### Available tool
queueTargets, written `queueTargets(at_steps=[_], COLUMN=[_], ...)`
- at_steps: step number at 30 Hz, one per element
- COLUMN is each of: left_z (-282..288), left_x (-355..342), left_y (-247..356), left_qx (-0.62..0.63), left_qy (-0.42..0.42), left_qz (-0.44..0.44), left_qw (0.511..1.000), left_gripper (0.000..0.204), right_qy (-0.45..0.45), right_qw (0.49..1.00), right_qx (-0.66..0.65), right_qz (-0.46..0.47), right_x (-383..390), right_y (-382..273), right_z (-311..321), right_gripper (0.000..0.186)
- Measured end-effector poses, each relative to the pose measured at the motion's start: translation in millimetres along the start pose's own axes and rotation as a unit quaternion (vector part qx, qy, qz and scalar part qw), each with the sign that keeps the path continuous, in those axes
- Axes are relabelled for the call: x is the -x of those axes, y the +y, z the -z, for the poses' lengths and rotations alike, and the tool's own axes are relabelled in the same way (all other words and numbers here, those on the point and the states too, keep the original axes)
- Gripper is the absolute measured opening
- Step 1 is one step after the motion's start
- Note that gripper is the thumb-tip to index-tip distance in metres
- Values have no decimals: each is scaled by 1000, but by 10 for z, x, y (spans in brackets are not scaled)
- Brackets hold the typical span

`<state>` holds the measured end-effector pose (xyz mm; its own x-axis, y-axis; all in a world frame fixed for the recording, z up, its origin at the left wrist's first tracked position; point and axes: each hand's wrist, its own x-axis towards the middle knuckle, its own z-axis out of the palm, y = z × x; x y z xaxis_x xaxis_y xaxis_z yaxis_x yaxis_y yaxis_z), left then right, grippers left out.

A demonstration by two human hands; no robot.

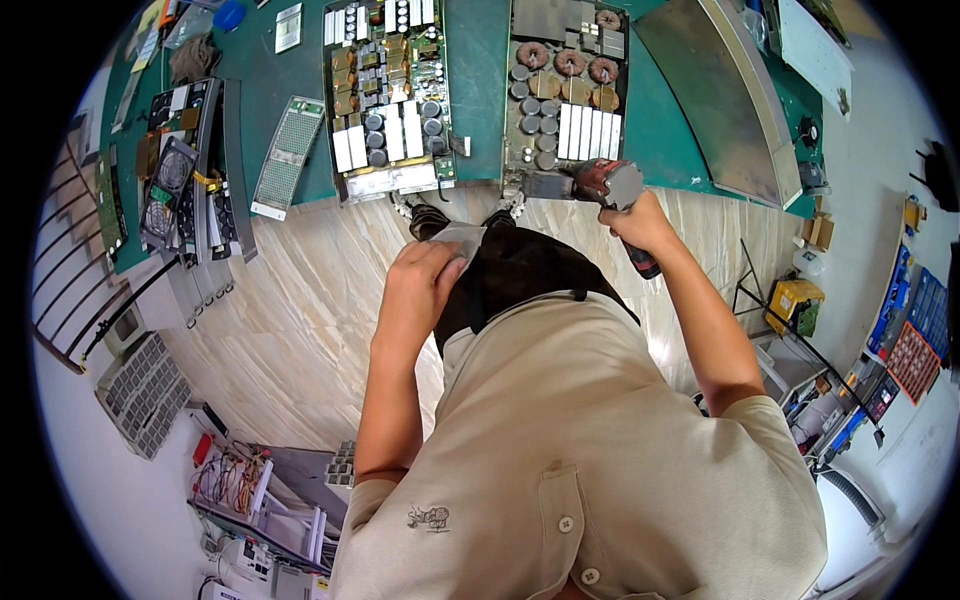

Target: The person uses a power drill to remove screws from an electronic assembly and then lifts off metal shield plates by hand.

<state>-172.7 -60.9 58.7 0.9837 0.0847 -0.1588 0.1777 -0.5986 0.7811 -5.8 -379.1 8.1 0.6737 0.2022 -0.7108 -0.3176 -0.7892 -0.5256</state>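
Observation:
My right hand (643,222) is wrapped round the grip of a red and black cordless drill (612,183). The drill's front end points left, close to the near edge of the right-hand circuit board assembly (541,125); whether it touches cannot be made out. In front of my waist, my left hand (412,285) pinches a thin greyish, flat piece (463,238), whose exact kind is unclear. To the left lies a second circuit board assembly (390,110), with white heat sinks, coils and capacitors. Both assemblies reach the bench's near edge.
The green-topped bench (478,110) spans the far side. A curved metal cover (715,95) lies at its right, a perforated panel (288,157) and a unit with fans (185,170) at its left. Shelving with blue bins (890,310) stands far right; a yellow case (795,305) is nearby.

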Motion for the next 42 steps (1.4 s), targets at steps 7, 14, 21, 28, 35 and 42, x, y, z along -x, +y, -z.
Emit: queueTargets(at_steps=[7,14,21,28,35,42], left_z=[-40,-58,-138,-116,-77,-49], left_x=[24,-6,-65,-46,46,56], left_y=[-25,1,-6,-25,-87,-60], left_qx=[3,8,20,25,16,16], left_qy=[5,8,13,19,25,20], left_qz=[-1,-5,-11,-14,-15,-13], left_qw=[1000,1000,1000,999,999,1000], left_gripper=[19,18,18,18,19,19], right_qy=[0,42,29,45,32,43], right_qw=[1000,984,982,989,995,996], right_qx=[-4,120,163,123,85,64], right_qz=[-18,121,92,67,35,37], right_x=[-43,-68,-137,-122,-76,-94], right_y=[13,58,-88,-11,-143,-13], right_z=[8,-69,-77,-98,-36,-75], right_gripper=[37,48,48,50,45,46])
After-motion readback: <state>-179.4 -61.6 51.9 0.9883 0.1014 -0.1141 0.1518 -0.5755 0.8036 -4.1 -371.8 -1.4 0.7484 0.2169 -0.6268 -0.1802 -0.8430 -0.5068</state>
